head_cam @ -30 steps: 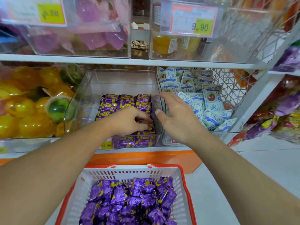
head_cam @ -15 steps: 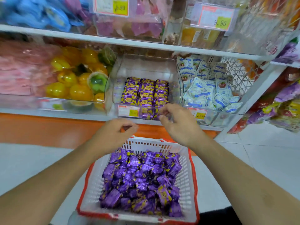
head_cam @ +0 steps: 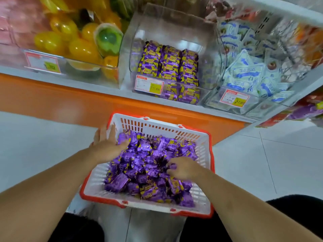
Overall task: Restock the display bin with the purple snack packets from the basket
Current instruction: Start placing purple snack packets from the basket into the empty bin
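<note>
Both hands dropped from the bin (head_cam: 172, 25) into the basket (head_cam: 157, 124): left hand (head_cam: 106, 144) flat on the packets (head_cam: 148, 165), right hand (head_cam: 183, 167) pinching one; heap jumbled, pointing everywhere.

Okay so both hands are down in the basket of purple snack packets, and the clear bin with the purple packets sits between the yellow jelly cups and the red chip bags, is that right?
Not quite. In the head view both hands, the left hand and the right hand, are in the basket of purple snack packets, but the display bin sits between the yellow jelly cups and the white-and-blue packets, not red chip bags.
</note>
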Motion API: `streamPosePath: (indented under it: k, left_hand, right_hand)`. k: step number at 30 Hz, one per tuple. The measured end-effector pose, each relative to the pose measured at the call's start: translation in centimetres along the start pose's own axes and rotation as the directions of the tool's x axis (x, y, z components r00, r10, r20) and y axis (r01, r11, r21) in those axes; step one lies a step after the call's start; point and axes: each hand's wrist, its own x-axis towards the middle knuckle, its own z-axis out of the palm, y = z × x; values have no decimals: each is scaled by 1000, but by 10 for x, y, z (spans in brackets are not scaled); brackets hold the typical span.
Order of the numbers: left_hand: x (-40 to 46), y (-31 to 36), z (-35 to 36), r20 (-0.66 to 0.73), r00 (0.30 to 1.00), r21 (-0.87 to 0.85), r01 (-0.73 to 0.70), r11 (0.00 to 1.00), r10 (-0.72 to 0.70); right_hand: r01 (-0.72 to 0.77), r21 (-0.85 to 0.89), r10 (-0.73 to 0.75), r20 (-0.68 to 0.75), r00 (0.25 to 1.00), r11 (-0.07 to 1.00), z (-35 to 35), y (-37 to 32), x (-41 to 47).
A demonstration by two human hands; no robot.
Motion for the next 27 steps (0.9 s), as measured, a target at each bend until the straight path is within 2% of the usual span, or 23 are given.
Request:
streamPosePath:
  k: [7, 13, 18, 21, 22, 24, 27]
  left_hand:
    - [-7, 13, -7, 85, 995, 8, 55, 998, -55]
    - [-11, 14, -10, 110, 993, 11, 46, 999, -46]
    - [-7, 14, -16, 120, 990, -33, 82, 996, -78]
    - [-8, 25, -28, 60, 993, 110, 92, 990, -99]
    - [-10, 33, -36, 18, 998, 170, 60, 984, -64]
    - [-17, 50, -55, -3, 994, 198, -103, 975, 106]
    - [-50, 91, -89, 39, 929, 62, -369, 927, 367]
  right_hand:
    - [-57, 43, 58, -27, 998, 997, 37, 17, 14]
    - [-28, 38, 28, 12, 1000, 999, 38, 18, 11]
    - [60, 8, -61, 45, 997, 998, 22, 15, 4]
    - [124, 74, -124, -6, 992, 989, -14, 1, -9]
    - [140, 132, -137, -32, 990, 981, -32, -6, -16]
    - [197, 213, -182, -85, 980, 957, -68, -26, -32]
    - [341, 292, -298, -183, 937, 894, -120, -52, -66]
